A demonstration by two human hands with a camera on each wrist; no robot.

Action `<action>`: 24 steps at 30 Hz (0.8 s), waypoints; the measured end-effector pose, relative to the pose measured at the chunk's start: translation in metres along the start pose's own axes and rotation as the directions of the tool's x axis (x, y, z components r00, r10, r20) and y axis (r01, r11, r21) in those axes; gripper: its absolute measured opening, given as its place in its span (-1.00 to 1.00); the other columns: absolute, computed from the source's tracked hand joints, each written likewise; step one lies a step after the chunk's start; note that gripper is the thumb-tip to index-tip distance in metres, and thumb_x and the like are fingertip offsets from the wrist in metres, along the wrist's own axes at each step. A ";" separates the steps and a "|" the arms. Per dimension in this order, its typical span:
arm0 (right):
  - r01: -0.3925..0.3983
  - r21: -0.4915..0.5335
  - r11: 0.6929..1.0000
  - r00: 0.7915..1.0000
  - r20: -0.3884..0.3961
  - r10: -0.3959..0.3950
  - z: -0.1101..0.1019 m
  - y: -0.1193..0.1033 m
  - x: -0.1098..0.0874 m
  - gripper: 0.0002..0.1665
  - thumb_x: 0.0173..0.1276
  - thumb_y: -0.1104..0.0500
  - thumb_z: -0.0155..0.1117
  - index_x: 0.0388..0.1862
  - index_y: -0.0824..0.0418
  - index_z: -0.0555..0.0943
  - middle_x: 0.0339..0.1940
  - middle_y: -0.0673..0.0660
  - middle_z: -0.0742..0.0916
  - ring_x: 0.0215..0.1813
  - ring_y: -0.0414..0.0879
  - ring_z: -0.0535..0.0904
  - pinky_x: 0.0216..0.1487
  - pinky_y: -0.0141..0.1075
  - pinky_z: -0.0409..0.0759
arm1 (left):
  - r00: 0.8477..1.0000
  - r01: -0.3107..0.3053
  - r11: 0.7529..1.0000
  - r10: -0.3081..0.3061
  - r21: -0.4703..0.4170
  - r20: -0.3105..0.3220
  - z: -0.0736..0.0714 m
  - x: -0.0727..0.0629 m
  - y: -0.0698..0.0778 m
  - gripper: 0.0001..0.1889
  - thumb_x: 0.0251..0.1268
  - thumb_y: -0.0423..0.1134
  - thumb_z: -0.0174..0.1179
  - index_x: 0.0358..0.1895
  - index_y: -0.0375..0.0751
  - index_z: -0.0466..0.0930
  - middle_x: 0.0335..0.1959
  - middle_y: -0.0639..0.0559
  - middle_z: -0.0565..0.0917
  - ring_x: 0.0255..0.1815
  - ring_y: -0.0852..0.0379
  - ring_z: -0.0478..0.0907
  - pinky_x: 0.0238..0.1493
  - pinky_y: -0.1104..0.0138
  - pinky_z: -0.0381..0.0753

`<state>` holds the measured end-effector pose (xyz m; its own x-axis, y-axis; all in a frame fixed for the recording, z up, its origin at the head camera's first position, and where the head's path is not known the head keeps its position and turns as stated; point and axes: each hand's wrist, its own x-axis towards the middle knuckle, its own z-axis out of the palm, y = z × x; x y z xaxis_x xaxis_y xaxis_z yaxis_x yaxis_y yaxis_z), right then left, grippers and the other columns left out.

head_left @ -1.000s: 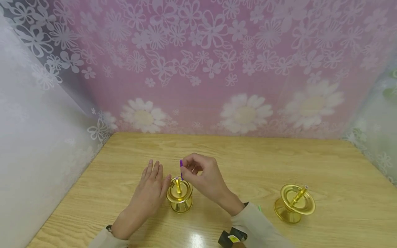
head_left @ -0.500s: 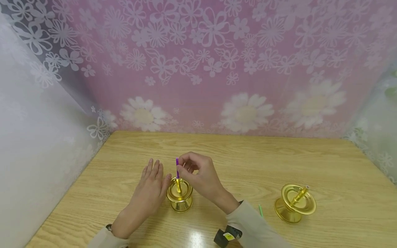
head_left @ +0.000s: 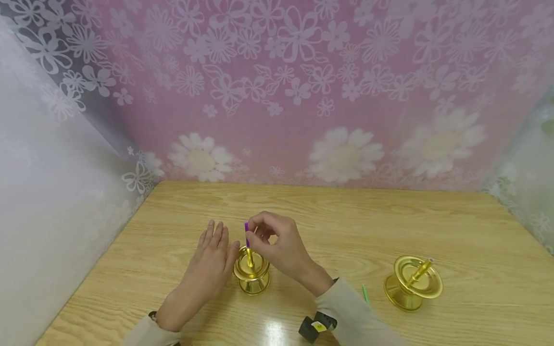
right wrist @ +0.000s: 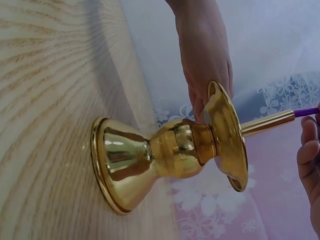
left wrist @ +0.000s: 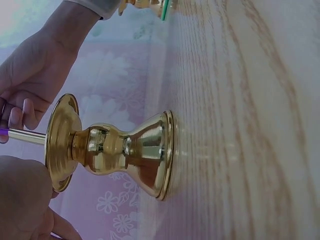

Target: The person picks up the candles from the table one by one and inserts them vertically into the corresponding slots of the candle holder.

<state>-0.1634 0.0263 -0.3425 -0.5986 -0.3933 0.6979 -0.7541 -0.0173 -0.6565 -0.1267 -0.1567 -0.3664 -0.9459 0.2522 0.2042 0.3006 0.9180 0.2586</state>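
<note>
A gold candlestick [head_left: 253, 286] with a wide dish and an upright central tube stands on the wooden table. My right hand [head_left: 283, 245] pinches a thin purple stick [head_left: 246, 233] between thumb and forefinger. In the right wrist view, the lower end of the purple stick [right wrist: 304, 112] meets the top of the gold tube [right wrist: 270, 123], in line with it. My left hand [head_left: 211, 266] lies just left of the candlestick, fingers extended and pointing away from me. In the left wrist view its thumb side overlaps the edge of the dish [left wrist: 62, 142].
A second gold candlestick [head_left: 402, 297], its tube leaning in this view, stands at the right. Beside my right sleeve a thin green stick [head_left: 365, 292] lies on the table [head_left: 329, 216]. Floral cloth [head_left: 277, 134] hangs behind the table and along its sides.
My right hand has moved slightly left, bringing the purple stick from beside the tube to its top. My left hand has stayed in place. More of the green stick shows past the sleeve.
</note>
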 end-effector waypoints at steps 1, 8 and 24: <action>0.029 -0.010 1.000 1.000 0.004 -0.029 -0.001 0.001 0.000 -0.91 0.25 0.41 0.21 -0.33 0.24 0.58 -0.50 0.05 0.66 -0.55 -0.26 0.49 -0.57 -0.41 0.52 | 1.000 -0.001 1.000 0.001 0.000 -0.001 0.000 0.000 0.000 -0.34 0.61 -0.01 -0.34 0.32 -0.67 0.20 0.38 -0.52 0.18 0.49 -0.35 -0.11 0.43 -0.13 -0.02; 0.219 -0.105 0.970 0.974 0.075 -0.212 -0.005 0.001 0.006 -0.86 0.18 0.44 0.21 -0.33 0.24 0.57 -0.47 0.07 0.65 -0.53 -0.27 0.47 -0.56 -0.53 0.46 | 1.000 0.001 1.000 -0.001 0.007 0.001 0.000 0.000 0.000 -0.34 0.61 -0.01 -0.35 0.32 -0.67 0.19 0.39 -0.52 0.17 0.49 -0.36 -0.11 0.43 -0.14 -0.01; 0.054 -0.026 0.998 0.988 0.145 -0.049 -0.007 -0.005 0.008 -0.81 0.24 0.45 0.25 -0.16 0.34 0.64 -0.38 0.14 0.74 -0.57 -0.33 0.45 -0.57 -0.46 0.50 | 1.000 -0.003 1.000 0.003 0.000 -0.012 0.000 0.000 0.000 -0.35 0.61 -0.02 -0.32 0.31 -0.68 0.21 0.37 -0.53 0.19 0.48 -0.37 -0.08 0.41 -0.15 0.01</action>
<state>-0.1663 0.0296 -0.3317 -0.5151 -0.5210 0.6806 -0.7920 -0.0142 -0.6103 -0.1267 -0.1570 -0.3665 -0.9434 0.2515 0.2162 0.3037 0.9171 0.2583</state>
